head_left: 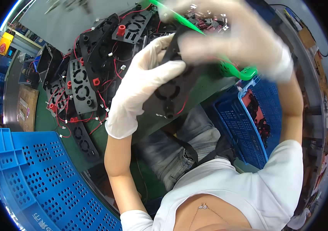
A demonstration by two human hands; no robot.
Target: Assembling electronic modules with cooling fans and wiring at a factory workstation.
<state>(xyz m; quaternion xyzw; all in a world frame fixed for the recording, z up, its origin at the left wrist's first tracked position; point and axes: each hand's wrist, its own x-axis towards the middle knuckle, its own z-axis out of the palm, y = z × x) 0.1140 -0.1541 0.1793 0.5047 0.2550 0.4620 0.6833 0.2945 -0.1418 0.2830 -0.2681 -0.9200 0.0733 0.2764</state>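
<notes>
My left hand [139, 77], in a white glove, is closed round a black plastic panel [168, 92] with fan-shaped cutouts, its thumb lying across the face. The panel is held tilted above the green worktop, and a thin red wire trails from its lower end. My right hand [245, 42], also gloved, is smeared by motion over the panel's upper end; its fingers cannot be made out. Behind it is a bright green basket [245, 73], partly hidden, beside many small dark red and black parts [210, 24]. Left of my left hand lie several similar panels, among them a grey one [80, 86] with red wires.
A large blue perforated crate [48, 161] stands at the lower left. Another blue basket [241, 129], with black and red parts in it, sits at my right. A yellow box with a red button [4, 43] is at the far left; shelving [314, 100] lines the right.
</notes>
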